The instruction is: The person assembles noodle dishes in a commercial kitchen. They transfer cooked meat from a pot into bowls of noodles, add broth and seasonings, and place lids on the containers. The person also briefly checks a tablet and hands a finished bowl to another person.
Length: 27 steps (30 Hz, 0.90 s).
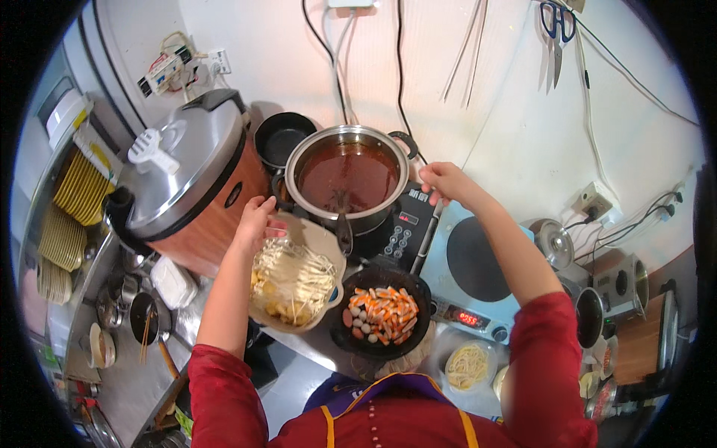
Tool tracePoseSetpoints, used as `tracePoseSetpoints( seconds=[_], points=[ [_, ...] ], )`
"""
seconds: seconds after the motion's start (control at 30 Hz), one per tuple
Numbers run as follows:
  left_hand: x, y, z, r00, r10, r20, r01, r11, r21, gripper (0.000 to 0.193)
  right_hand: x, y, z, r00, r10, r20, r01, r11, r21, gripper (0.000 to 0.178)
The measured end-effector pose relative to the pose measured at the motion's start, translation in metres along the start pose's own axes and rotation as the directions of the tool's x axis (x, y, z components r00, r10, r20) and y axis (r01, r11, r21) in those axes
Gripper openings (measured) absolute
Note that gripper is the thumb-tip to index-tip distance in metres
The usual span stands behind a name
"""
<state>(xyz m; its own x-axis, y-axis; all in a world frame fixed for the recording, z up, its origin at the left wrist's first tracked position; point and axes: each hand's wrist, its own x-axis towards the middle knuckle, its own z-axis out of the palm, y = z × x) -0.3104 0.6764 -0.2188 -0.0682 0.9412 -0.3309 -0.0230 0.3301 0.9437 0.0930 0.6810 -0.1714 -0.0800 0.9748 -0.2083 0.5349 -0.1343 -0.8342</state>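
My left hand (pixel 261 221) grips the far-left rim of a beige bowl (pixel 323 237), its fingers partly hidden. Pale thin strands like enoki mushrooms (pixel 300 267) and yellow chunks fill the bowl. Beyond it, a steel pot (pixel 346 133) of dark red broth (pixel 348 176) stands on a black induction cooker (pixel 407 224). A dark-handled ladle (pixel 344 230) leans over the pot's near rim. My right hand (pixel 446 184) hovers right of the pot, fingers loosely bent and apart, with nothing visible in them. Near me, a black pan (pixel 421 287) contains orange-and-white sticks (pixel 388 310) and several small balls (pixel 361 322).
A large lidded cooker (pixel 198 198) with a white slotted spoon (pixel 153 151) on top stands left. An empty black pan (pixel 285 138) sits behind. Right is a light-blue cooker (pixel 478 257); before it, a bowl of noodles (pixel 468 366). Scissors (pixel 556 37) hang on the wall.
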Motion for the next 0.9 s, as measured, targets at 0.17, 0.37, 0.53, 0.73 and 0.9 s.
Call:
tracePoseSetpoints(
  seconds=[0.17, 0.37, 0.53, 0.73, 0.9],
  points=[
    [0.059, 0.002, 0.000, 0.983, -0.077, 0.170, 0.083, 0.996, -0.033, 0.040, 0.113, 0.033, 0.011, 0.963, 0.054, -0.264, -0.043, 0.998, 0.045, 0.048],
    [0.068, 0.007, 0.006, 0.988, -0.065, 0.139, 0.052, 0.994, 0.097, 0.034, 0.186, 0.063, 0.015, 0.948, -0.103, -0.300, 0.096, 0.995, -0.037, 0.043],
    [0.057, 0.018, 0.019, 0.997, -0.060, 0.040, 0.056, 0.995, 0.077, 0.031, 0.183, 0.079, 0.014, 0.930, -0.122, -0.348, 0.153, 0.986, 0.062, 0.043],
    [0.033, 0.043, 0.044, 0.992, -0.022, 0.123, 0.009, 0.994, 0.106, 0.032, 0.119, 0.081, -0.015, 0.902, -0.061, -0.428, 0.135, 0.980, 0.145, 0.041],
    [0.008, 0.053, 0.080, 0.947, -0.021, 0.320, -0.003, 0.997, 0.072, 0.041, 0.041, 0.084, -0.068, 0.882, 0.024, -0.471, 0.047, 0.989, 0.138, 0.042]
  ],
)
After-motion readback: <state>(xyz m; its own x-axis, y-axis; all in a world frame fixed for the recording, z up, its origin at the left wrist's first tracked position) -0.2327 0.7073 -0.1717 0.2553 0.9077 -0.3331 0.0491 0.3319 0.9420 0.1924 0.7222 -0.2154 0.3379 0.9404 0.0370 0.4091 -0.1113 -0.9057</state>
